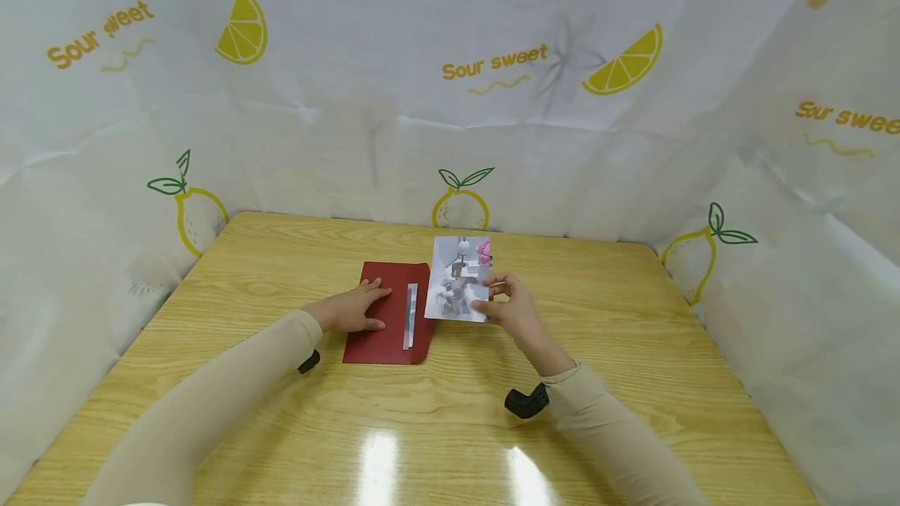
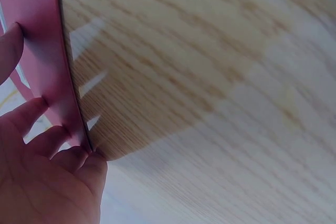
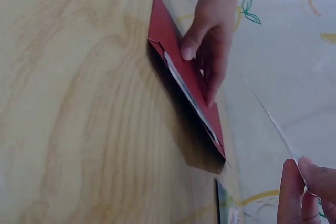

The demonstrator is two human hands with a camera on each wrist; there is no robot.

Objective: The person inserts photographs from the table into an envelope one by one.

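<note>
A red envelope (image 1: 380,303) lies on the table left of centre, and a strip of printed paper (image 1: 410,317) shows along its right side. My left hand (image 1: 355,309) rests on this envelope with its fingers spread; in the left wrist view its fingertips touch the red surface close to an edge. Just right of the envelope, my right hand (image 1: 516,311) pinches a printed photo card (image 1: 457,276) by its right edge between thumb and fingers. The right wrist view shows that held card nearly edge-on, raised off the table. The envelope's mouth (image 3: 191,98) gapes slightly there, with pale paper inside.
Another printed card (image 3: 227,205) lies near the bottom of the right wrist view, only partly visible. The wooden table (image 1: 605,318) meets a white lemon-print cloth (image 1: 337,139) at its back and sides. Black curved pieces (image 1: 526,401) sit at both wrists.
</note>
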